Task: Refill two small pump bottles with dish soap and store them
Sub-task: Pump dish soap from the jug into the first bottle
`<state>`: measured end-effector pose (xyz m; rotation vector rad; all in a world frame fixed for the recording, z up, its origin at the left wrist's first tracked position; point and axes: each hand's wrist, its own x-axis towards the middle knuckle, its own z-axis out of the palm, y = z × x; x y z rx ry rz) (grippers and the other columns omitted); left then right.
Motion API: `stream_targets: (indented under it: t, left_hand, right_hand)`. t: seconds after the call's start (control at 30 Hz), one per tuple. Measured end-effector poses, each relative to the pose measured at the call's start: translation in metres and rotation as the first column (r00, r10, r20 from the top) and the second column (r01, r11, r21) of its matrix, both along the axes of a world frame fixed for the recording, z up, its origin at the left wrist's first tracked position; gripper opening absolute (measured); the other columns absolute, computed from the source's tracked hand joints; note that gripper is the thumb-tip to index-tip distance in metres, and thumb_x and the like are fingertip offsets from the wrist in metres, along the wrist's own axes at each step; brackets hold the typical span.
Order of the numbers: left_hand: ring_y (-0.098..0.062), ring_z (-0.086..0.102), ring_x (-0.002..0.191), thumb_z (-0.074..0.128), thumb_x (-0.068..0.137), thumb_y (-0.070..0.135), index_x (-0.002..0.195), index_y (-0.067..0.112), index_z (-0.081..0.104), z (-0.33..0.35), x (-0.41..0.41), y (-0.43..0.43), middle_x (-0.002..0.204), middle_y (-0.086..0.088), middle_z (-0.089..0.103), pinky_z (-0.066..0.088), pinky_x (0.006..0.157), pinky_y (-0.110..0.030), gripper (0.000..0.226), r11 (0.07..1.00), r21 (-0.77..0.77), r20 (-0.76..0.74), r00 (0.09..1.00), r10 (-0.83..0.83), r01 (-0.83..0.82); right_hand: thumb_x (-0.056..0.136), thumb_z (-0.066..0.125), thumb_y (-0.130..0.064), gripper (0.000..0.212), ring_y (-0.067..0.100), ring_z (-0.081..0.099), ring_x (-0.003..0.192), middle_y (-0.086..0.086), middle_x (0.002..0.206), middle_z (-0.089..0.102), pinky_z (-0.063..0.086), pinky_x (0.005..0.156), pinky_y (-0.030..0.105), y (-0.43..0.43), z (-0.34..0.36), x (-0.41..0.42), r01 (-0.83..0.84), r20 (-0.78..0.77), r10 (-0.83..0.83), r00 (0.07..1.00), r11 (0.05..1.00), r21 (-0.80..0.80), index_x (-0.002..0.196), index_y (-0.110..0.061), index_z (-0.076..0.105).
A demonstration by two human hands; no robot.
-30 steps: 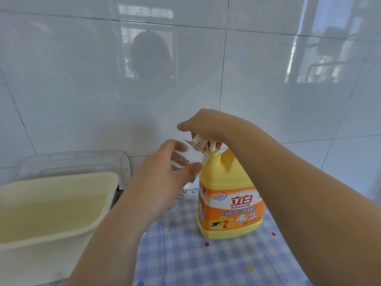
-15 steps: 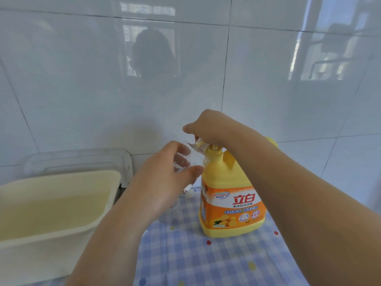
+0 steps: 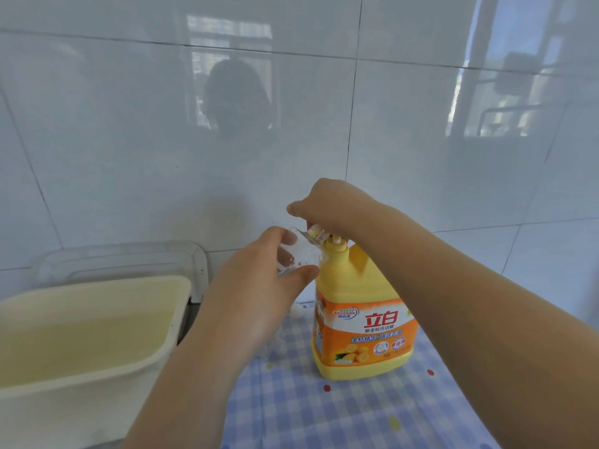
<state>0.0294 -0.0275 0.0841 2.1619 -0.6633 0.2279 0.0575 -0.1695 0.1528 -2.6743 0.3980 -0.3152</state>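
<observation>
Yellow jug (image 3: 363, 319) reads 立白; right hand (image 3: 327, 205) grips its pump (image 3: 319, 236), left hand (image 3: 259, 286) holds a clear bottle (image 3: 301, 254).

Cream basin (image 3: 81, 413) of water sits left of blue checked cloth (image 3: 324, 422).

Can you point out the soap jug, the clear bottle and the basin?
soap jug (image 3: 366, 322): head view, orange label.
clear bottle (image 3: 304, 251): head view, clear side between fingers.
basin (image 3: 64, 416): head view, outer front wall.
</observation>
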Motion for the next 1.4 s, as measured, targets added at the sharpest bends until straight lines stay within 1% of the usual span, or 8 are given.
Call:
stream_targets:
  t: [0.13,0.33,0.47,0.6,0.73,0.9,1.17,1.4]
  left_hand:
    - [-0.005,0.059,0.091,0.063,0.084,0.049,0.115,0.036,0.049,-0.001,-0.001,0.000,0.097,0.018,0.058,0.048,0.076,-0.028,0.037,0.999,-0.029,0.052,0.998,0.023,-0.022]
    - [-0.004,0.061,0.091,0.063,0.085,0.049,0.114,0.036,0.049,0.000,0.000,0.001,0.097,0.019,0.060,0.047,0.074,-0.026,0.036,1.000,-0.026,0.004,1.000,-0.008,0.008]
    - [-0.003,0.061,0.089,0.063,0.085,0.048,0.110,0.036,0.048,-0.001,0.002,0.001,0.095,0.019,0.060,0.047,0.072,-0.025,0.032,1.000,-0.022,-0.006,1.000,-0.017,0.017]
    - [-0.004,0.062,0.089,0.063,0.084,0.048,0.109,0.035,0.049,0.000,0.003,0.002,0.097,0.017,0.062,0.050,0.075,-0.030,0.032,1.000,0.001,-0.010,1.000,-0.023,0.023]
    - [-0.006,0.063,0.090,0.062,0.085,0.049,0.110,0.035,0.048,-0.001,0.003,0.001,0.098,0.017,0.062,0.049,0.074,-0.029,0.032,0.999,0.021,-0.012,0.999,-0.030,0.030]
    - [-0.007,0.060,0.092,0.061,0.085,0.049,0.110,0.033,0.048,-0.002,0.004,0.002,0.101,0.016,0.061,0.047,0.075,-0.028,0.032,0.996,0.077,-0.025,0.999,-0.033,0.035]
    - [-0.007,0.061,0.092,0.060,0.086,0.049,0.112,0.032,0.047,-0.002,0.002,0.001,0.100,0.015,0.060,0.047,0.074,-0.027,0.033,0.995,0.090,-0.020,0.999,-0.033,0.035]
    - [-0.008,0.062,0.091,0.061,0.085,0.049,0.111,0.034,0.047,-0.001,0.003,0.003,0.100,0.015,0.061,0.051,0.080,-0.033,0.033,0.997,0.067,-0.044,0.998,-0.044,0.047]
  right_hand:
    - [0.089,0.050,-0.029,0.031,0.018,0.048,0.039,0.003,0.047,0.056,0.043,0.053,0.024,0.001,0.008,-0.003,0.009,0.017,-0.009,1.000,1.000,-0.021,0.079,-0.003,0.065]
    - [0.093,0.049,-0.024,0.035,0.031,0.068,0.072,0.019,0.106,0.067,0.035,0.048,0.023,0.006,0.009,-0.004,-0.033,-0.043,0.033,0.999,0.999,0.003,0.104,0.006,0.064]
    - [0.096,0.046,-0.023,0.030,0.024,0.057,0.050,0.019,0.081,0.066,0.035,0.046,0.023,0.009,0.012,-0.010,-0.042,-0.075,0.040,0.996,0.999,-0.027,0.092,0.002,0.063]
    - [0.098,0.043,-0.020,0.038,0.028,0.054,0.048,0.026,0.107,0.066,0.029,0.043,0.021,0.010,0.009,-0.010,-0.062,-0.097,0.060,0.994,0.998,-0.020,0.116,0.009,0.060]
    - [0.096,0.047,-0.029,0.030,0.018,0.049,0.040,0.008,0.059,0.054,0.037,0.043,0.018,0.008,0.007,-0.007,-0.019,-0.097,0.020,0.995,1.000,0.017,0.090,-0.003,0.062]
    - [0.092,0.052,-0.029,0.042,0.015,0.033,0.050,0.000,0.059,0.037,0.029,0.050,0.024,0.005,-0.004,-0.002,-0.013,-0.043,0.015,0.999,0.999,0.047,0.114,0.006,0.060]
    - [0.092,0.053,-0.030,0.026,0.014,0.034,0.051,0.000,0.060,0.038,0.029,0.050,0.024,0.002,-0.005,0.000,-0.020,-0.051,0.021,0.998,0.999,0.033,0.075,-0.010,0.055]
    - [0.090,0.053,-0.029,0.025,0.015,0.036,0.050,-0.001,0.057,0.039,0.030,0.051,0.024,0.002,-0.005,0.003,-0.001,-0.032,0.002,0.999,1.000,0.006,0.074,-0.009,0.055]
